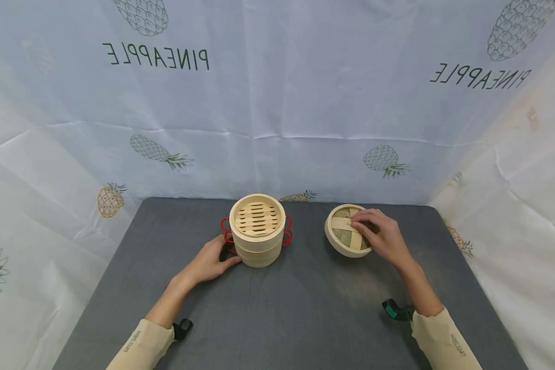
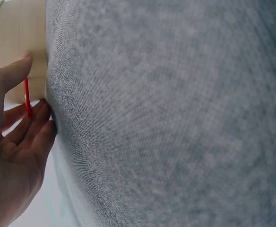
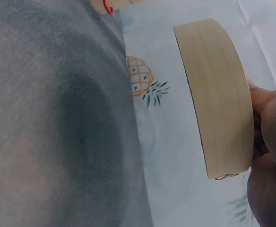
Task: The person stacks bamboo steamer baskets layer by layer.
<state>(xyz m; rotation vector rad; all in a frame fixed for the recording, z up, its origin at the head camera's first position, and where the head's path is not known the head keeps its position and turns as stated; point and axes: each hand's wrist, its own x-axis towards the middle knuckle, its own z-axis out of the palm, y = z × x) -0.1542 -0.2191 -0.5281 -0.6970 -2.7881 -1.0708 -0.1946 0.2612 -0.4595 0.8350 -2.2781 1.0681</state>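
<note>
Left hand [image 1: 213,262] rests open against the round two-tier bamboo steamer [image 1: 257,228] at surface [image 1: 277,308] centre. Right hand [image 1: 383,234] grips the woven bamboo lid [image 1: 344,237], tilted, right of it. Risk: lid slipping from the shallow grasp.

Two stacked steamer tiers [image 1: 257,234], one lid [image 1: 345,231], one red holder [image 1: 288,230], one table [image 1: 305,308], two hands: left [image 1: 210,262], right [image 1: 383,235].

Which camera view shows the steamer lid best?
The head view: the lid shows its woven top under the right hand. The right wrist view shows only its side wall. The left wrist view does not show it.
</note>
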